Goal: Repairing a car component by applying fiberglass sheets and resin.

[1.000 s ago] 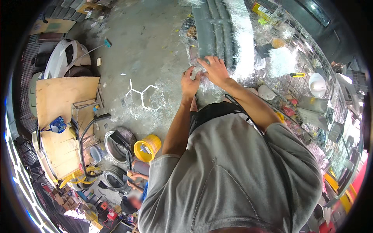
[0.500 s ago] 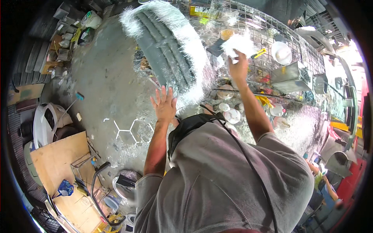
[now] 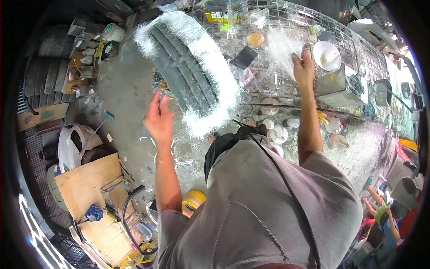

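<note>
A long dark ribbed panel, fringed with white glass-fibre strands, lies slanted on the concrete floor by a wire mesh bench. My left hand hovers open beside the panel's lower left edge, fingers spread and holding nothing. My right hand reaches out over the mesh bench. It grips the edge of a thin white fibre sheet that lies spread on the mesh.
On the bench are a white bowl, a metal box, a dark flat pad and small white cups. A wooden board, a white curved shell and a yellow roll lie at lower left.
My right hand carried the white fibre sheet from beside the panel up onto the mesh bench. My left hand let go and opened by the panel. The view turned.
</note>
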Demonstrator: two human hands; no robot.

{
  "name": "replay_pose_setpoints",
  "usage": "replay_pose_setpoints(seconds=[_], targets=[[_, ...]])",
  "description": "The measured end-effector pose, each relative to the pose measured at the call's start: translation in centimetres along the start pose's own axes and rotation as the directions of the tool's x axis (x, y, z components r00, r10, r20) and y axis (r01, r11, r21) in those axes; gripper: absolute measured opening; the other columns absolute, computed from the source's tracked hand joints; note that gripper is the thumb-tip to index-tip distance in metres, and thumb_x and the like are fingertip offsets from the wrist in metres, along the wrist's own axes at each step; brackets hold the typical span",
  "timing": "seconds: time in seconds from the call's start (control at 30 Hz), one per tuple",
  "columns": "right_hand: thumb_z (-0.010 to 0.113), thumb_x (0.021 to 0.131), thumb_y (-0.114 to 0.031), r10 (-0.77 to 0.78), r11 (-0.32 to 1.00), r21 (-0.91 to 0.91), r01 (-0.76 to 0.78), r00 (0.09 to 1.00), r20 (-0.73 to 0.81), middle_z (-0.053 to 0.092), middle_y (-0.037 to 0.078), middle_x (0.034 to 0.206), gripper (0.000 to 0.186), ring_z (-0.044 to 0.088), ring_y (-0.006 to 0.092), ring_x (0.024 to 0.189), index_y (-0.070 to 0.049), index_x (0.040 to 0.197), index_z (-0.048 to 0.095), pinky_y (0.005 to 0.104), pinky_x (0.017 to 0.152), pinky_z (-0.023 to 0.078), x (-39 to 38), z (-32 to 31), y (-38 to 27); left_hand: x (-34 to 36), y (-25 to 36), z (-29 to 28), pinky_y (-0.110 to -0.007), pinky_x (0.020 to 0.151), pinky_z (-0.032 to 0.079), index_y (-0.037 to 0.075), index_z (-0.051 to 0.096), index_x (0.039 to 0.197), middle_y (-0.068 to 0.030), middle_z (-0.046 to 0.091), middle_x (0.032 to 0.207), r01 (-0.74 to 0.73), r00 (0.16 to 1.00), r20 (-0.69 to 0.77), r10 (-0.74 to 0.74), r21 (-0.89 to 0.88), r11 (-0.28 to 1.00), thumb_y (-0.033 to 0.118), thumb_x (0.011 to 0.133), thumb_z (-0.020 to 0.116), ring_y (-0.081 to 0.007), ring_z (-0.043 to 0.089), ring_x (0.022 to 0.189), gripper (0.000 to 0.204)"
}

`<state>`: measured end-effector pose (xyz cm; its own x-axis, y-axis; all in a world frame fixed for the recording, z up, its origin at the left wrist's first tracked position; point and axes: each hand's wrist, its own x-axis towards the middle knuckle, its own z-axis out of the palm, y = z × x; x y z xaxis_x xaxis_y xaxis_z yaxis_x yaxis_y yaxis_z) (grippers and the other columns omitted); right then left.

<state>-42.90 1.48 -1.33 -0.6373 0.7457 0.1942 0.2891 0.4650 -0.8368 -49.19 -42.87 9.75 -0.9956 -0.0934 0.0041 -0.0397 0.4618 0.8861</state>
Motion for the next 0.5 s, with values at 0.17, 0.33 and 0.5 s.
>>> replay_pose_setpoints(seconds=[0.17,0.33,0.5], targets=[[0.065,0.091,-0.01,-0.41,0.909,0.032,0.416,0.877,0.251,0.066,0.016,0.086,0.014,0.061,0.0313,0.071,-0.003,0.103,0.065,0.0363,0.066,0.048,0.3,-6.6,-7.2,1.9,11.3,9.0,-0.035,0.092,0.052,0.008,0.061,0.131,-0.0147,0.066,0.124,-0.814,0.566,0.366,0.739,0.109,0.57,0.027,0.081,0.08,-0.0242,0.066,0.109,0.057],[0.063,0.092,-0.009,-0.607,0.765,0.067,0.641,0.682,0.408,0.069,0.016,0.096,0.014,0.066,0.0378,0.084,-0.005,0.104,0.067,0.0386,0.07,0.051,1.6,-8.9,-11.1,1.4,19.0,21.4,-0.046,0.095,0.046,0.003,0.065,0.111,-0.0163,0.069,0.101,-0.952,0.198,0.868,0.456,0.059,0.301,0.016,0.085,0.062,-0.0347,0.065,0.098,0.03],[0.061,0.092,-0.009,-0.426,0.88,-0.059,0.472,0.837,0.342,0.069,0.014,0.093,0.012,0.065,0.0361,0.081,-0.004,0.102,0.066,0.0418,0.07,0.05,4.3,-10.7,-10.0,1.8,18.5,23.8,-0.046,0.09,0.048,0.004,0.065,0.104,-0.0157,0.069,0.088,-0.929,0.259,0.824,0.504,0.069,0.363,0.009,0.082,0.056,-0.0336,0.066,0.091,0.025]])
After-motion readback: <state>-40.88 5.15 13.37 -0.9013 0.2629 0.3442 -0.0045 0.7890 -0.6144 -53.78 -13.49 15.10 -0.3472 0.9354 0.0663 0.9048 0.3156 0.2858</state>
